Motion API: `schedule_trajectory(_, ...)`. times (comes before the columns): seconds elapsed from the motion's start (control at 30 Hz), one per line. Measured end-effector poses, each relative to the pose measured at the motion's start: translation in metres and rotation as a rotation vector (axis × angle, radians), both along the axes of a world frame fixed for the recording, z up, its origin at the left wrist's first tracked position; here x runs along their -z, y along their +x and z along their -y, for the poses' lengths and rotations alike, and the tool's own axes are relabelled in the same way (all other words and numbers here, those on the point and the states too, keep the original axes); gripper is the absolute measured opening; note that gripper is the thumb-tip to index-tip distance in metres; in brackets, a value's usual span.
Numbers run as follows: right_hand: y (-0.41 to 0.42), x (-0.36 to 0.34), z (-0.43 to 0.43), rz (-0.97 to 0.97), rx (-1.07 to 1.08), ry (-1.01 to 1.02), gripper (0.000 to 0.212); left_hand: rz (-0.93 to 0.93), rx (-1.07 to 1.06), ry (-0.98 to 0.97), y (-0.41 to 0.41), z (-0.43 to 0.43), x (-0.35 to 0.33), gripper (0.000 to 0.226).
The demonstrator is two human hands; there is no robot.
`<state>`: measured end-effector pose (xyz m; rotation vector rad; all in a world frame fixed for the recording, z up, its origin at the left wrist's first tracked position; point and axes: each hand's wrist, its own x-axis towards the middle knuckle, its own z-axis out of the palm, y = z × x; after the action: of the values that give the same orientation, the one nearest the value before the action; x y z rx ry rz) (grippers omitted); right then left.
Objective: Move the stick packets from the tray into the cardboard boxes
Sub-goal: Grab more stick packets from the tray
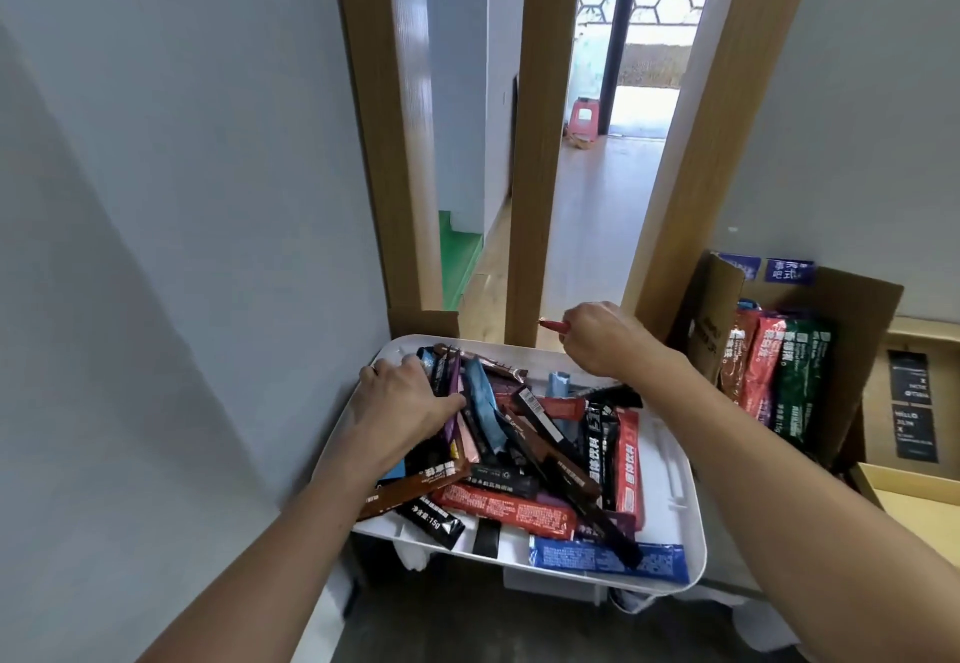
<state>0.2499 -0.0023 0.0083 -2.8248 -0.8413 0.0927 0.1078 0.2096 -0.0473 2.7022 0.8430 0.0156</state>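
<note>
One pkt half-hidden, R grip

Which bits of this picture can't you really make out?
Head view:
- Red packet: only its tip shows; the right hand covers the rest.
- Left hand: its back hides the fingertips, so any grip is unclear.
- Pile of packets in the tray: lower ones are buried under the top ones.
- Flat box: cut off by the right edge.
</note>
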Motion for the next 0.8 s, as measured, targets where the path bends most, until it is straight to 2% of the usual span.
schedule_trajectory(0.13, -0.007, 0.000, 0.003, 0.033, 0.044, 0.201, 0.038, 0.059, -0.031, -0.064, 0.002, 0.004, 0.000, 0.100)
schedule_trajectory(0.2, -0.015, -0.002, -0.002, -0.193, 0.054, 0.314, 0.048, 0.084, -0.026, -0.097, 0.004, 0.005, -0.001, 0.099)
schedule_trajectory(0.27, -0.020, 0.001, -0.007, -0.425, 0.021, 0.280, 0.044, 0.110, -0.024, -0.147, 0.007, 0.005, -0.003, 0.092)
schedule_trajectory(0.3, -0.019, 0.004, -0.010, -0.474, -0.013, 0.223, 0.041, 0.127, -0.026, -0.182, 0.009, 0.005, -0.003, 0.087)
schedule_trajectory(0.4, -0.015, 0.012, -0.011, -0.467, -0.060, 0.097, 0.031, 0.193, -0.045, -0.311, 0.013, 0.001, -0.006, 0.080)
schedule_trajectory(0.5, -0.014, 0.012, -0.009, -0.522, -0.065, 0.106, 0.029, 0.206, -0.070, -0.414, 0.014, -0.001, -0.010, 0.086)
schedule_trajectory(0.67, -0.010, -0.005, -0.001, -0.560, -0.053, 0.097, 0.033, 0.242, -0.076, -0.511, 0.010, 0.000, -0.015, 0.082)
schedule_trajectory(0.8, -0.004, -0.026, 0.004, -0.475, -0.067, 0.037, 0.024, 0.279, -0.085, -0.600, 0.008, -0.008, -0.012, 0.074)
